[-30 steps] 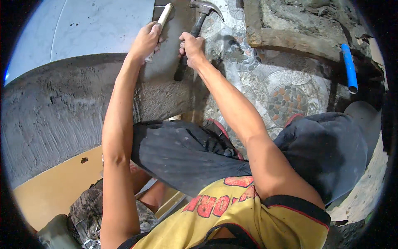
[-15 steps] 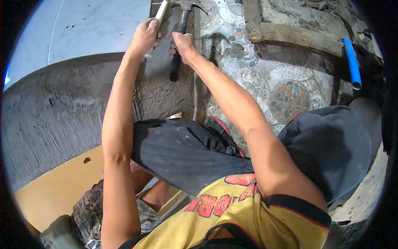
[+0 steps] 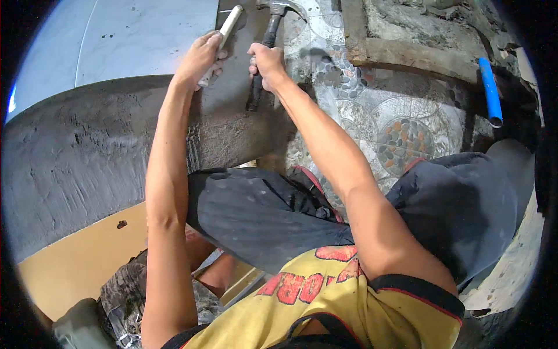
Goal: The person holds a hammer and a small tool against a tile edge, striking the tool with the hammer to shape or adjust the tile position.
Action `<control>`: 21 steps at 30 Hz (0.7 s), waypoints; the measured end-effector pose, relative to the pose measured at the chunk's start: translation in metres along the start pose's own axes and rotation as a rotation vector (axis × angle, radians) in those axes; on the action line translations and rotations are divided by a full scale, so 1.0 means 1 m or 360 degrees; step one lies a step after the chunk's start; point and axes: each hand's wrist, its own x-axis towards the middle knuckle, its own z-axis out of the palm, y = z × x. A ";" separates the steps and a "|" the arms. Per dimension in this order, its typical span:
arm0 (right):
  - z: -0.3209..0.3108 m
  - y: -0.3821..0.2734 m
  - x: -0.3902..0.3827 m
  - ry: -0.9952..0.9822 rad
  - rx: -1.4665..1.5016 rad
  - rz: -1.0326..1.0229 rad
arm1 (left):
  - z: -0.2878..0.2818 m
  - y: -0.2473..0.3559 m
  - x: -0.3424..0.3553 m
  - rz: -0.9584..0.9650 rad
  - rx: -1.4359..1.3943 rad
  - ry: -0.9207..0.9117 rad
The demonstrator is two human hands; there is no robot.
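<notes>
My left hand [image 3: 203,58] is closed on a long white bar [image 3: 229,24] at the edge of the pale tiles [image 3: 139,32], over a band of grey cement [image 3: 93,134]. Just to its right, my right hand [image 3: 266,64] grips a claw hammer by its black handle [image 3: 270,32], the metal head [image 3: 279,8] pointing away from me. The handle's butt shows below my fist. Beyond the hammer lies dirty pebble-patterned floor tile [image 3: 407,139].
A blue pipe [image 3: 489,90] lies at right beside a rough, cement-caked wooden board [image 3: 412,52]. My bent legs are below my arms. At lower left are a tan panel [image 3: 75,250] and another person's bare leg and camouflage clothing [image 3: 125,285].
Both hands, with the bar and hammer, rose slightly toward the top half a second ago and now sit a little lower again. The grips are unchanged.
</notes>
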 end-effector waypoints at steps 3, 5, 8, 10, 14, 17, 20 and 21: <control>-0.004 0.000 0.001 0.0039 0.0003 0.0017 | 0.003 0.003 -0.003 0.0022 -0.0030 -0.0023; -0.005 0.001 -0.003 0.0063 -0.0006 0.0026 | 0.003 0.004 -0.004 0.0051 -0.0024 -0.0004; -0.005 0.000 -0.006 0.0039 -0.0021 0.0076 | -0.002 0.003 -0.003 0.0045 0.0005 -0.0025; -0.008 0.000 -0.003 0.0021 0.0018 0.0001 | -0.002 0.001 0.000 0.0041 0.0044 -0.0060; -0.006 0.001 0.000 0.0016 0.0036 -0.0011 | 0.000 0.003 -0.001 0.0012 0.0024 -0.0043; 0.000 0.004 0.001 0.0092 0.0085 -0.0057 | 0.000 0.004 0.000 0.0089 0.0046 -0.0064; 0.004 0.010 0.005 0.0078 0.0039 -0.0209 | 0.001 -0.002 0.004 0.0141 0.0075 -0.0020; 0.008 0.011 0.004 0.0051 0.0024 -0.0125 | 0.002 -0.001 0.003 0.0132 0.0084 -0.0011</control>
